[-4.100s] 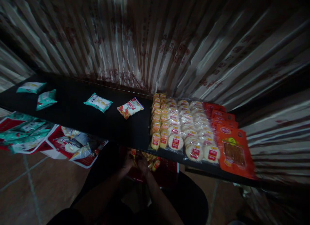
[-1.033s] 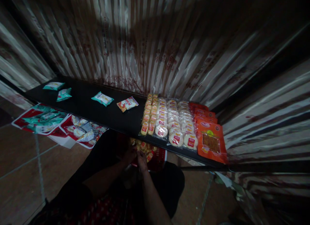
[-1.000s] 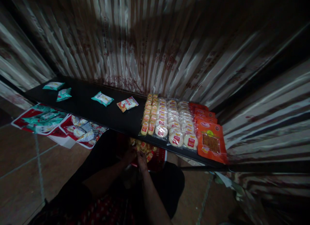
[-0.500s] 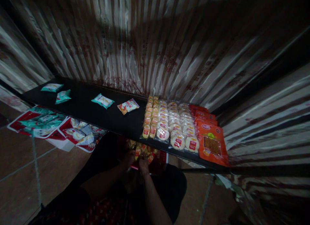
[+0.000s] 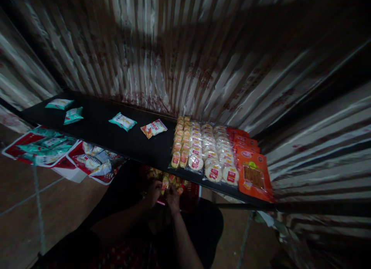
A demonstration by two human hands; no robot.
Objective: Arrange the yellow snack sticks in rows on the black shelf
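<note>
Two hands: your left hand (image 5: 153,192) and right hand (image 5: 173,197) sit close together, low and just under the front edge of the shelf (image 5: 95,143), with your forearms angled inward so that they meet over one spot.
Grip: both hands curl in among the yellow packets (image 5: 167,181), but the shadow there is deep, so I cannot tell whether either hand is clenched on a packet or only touching them.
Packets: they lie in a loose heap on a red sheet (image 5: 191,195), right at your fingertips and below the shelf, probably within easy reach of both hands.
Shelf: a long black board carries the rice-cake packs (image 5: 195,157) in tight rows, their labels turned up so each one shows.
Right end: orange packs (image 5: 254,177) overlap at the end of those rows, with the top one lying flat and fully visible.
Left end: teal sachets (image 5: 123,121) and a white-and-red pack (image 5: 153,128) lie singly, well apart.
Behind: a corrugated metal wall (image 5: 174,56) rises directly behind the shelf.
Below: printed sheets (image 5: 95,163) lie on the tiled floor (image 5: 55,211).
</note>
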